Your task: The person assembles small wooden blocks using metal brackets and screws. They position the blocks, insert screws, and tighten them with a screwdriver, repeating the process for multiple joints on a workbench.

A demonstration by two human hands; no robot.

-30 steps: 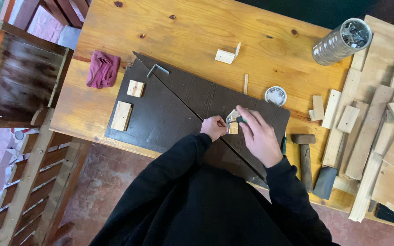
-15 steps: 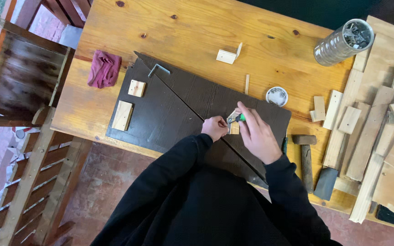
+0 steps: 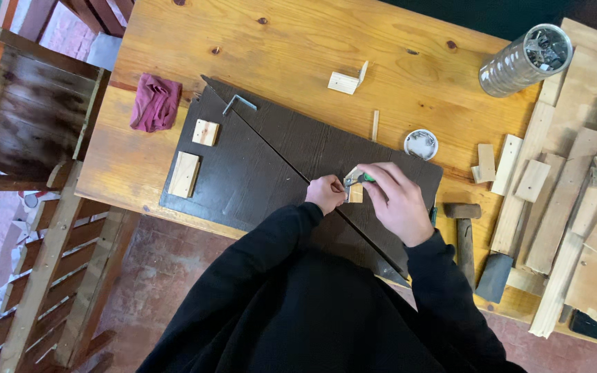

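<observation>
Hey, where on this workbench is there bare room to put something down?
The bare pine top between the red rag and the small angled block is open, as is the dark board between the two wood blocks and the hands. The right end is crowded with wood offcuts, hammer and jar.

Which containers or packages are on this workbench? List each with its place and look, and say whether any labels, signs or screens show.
Clear ribbed cylindrical jar: far right corner of the bench, lying tilted, metal bits inside.
Small round white tin: beside the dark board's far edge, open, shallow.
Labels, signs, screens: none visible.
</observation>
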